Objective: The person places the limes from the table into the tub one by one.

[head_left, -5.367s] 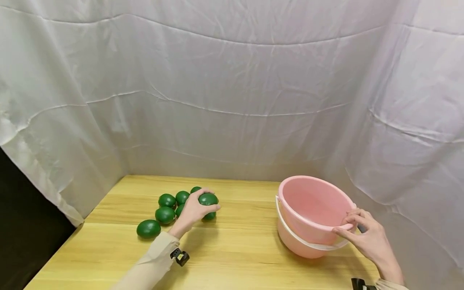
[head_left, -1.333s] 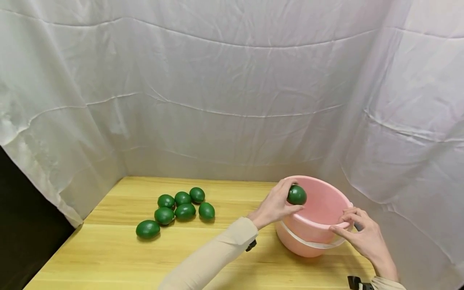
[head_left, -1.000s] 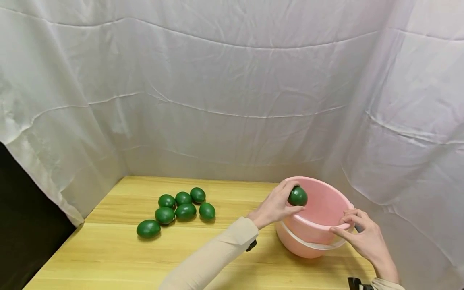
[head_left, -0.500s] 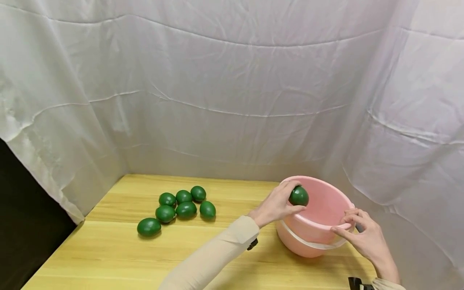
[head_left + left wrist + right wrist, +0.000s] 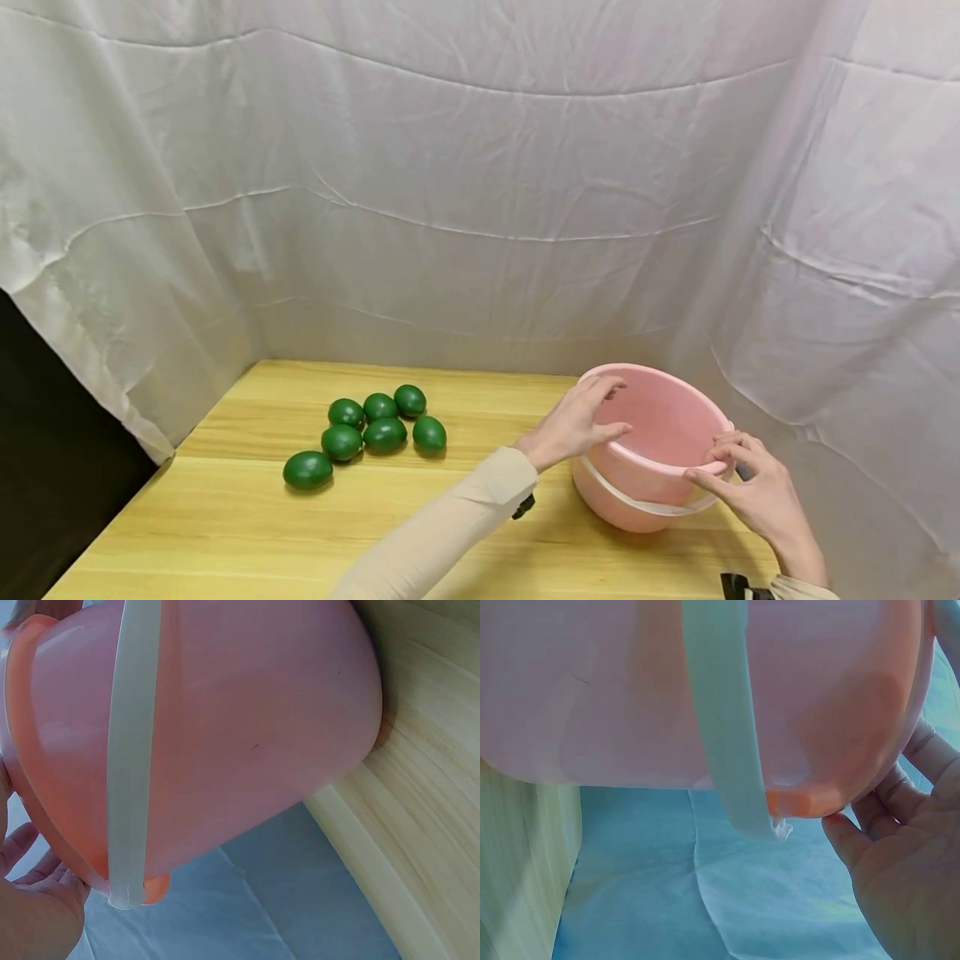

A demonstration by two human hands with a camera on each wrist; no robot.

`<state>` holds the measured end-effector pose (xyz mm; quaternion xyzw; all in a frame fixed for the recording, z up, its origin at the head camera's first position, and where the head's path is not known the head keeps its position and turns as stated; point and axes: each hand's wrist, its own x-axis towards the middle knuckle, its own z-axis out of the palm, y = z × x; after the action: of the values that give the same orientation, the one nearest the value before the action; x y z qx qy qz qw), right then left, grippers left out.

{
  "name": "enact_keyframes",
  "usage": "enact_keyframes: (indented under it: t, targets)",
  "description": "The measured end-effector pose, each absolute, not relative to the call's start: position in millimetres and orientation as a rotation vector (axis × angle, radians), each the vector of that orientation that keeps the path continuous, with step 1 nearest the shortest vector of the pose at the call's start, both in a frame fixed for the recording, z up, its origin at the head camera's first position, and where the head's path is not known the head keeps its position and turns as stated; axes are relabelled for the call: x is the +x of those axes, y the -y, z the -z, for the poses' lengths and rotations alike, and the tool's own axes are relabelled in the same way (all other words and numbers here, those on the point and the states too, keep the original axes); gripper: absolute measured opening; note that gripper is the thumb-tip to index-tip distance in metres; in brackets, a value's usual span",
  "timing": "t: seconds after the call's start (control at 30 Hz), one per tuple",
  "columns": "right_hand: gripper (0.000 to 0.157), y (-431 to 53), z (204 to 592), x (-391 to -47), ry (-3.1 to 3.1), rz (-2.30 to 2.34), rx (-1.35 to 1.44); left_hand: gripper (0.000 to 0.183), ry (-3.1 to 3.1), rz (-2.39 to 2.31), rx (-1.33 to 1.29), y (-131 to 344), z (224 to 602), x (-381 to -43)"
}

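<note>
A pink bucket (image 5: pixel 651 475) with a white handle (image 5: pixel 724 712) stands at the table's right side. My left hand (image 5: pixel 576 419) is over its left rim, thumb and fingers spread apart and nothing between them. At the near right rim, my right hand (image 5: pixel 757 483) pinches the edge between thumb and fingers. In the left wrist view, my left hand (image 5: pixel 41 907) is beside the rim; the right wrist view has my right hand (image 5: pixel 907 832) at the rim. The bucket's floor is hidden from the head view. Several glossy dark green, avocado-like fruits (image 5: pixel 385 435) lie at left.
The light wooden table (image 5: pixel 225 533) carries both the bucket and the fruits. Pale grey cloth (image 5: pixel 480 275) hangs behind it and along both sides. A black area (image 5: pixel 52 467) shows beyond the left edge.
My left hand brought one green fruit rightward from the group to the bucket, then let it go; it is out of sight now. My right hand has stayed at the rim.
</note>
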<state>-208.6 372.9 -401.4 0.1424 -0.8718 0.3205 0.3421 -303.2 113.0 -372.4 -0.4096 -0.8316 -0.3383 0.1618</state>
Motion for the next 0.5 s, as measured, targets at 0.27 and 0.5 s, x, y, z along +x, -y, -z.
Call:
enact_keyframes:
  t: [0.27,0.5]
  targets:
    - [0.032,-373.2,402.3,-207.2,2.278,-0.832,0.365,0.058,2.393,0.977,-1.169,-112.8,372.3,-300.1]
    - [0.031,-373.1,401.0,-206.9,2.278,-0.826,0.366,0.058,2.390,0.956,-1.180,-112.1,372.0,-297.2]
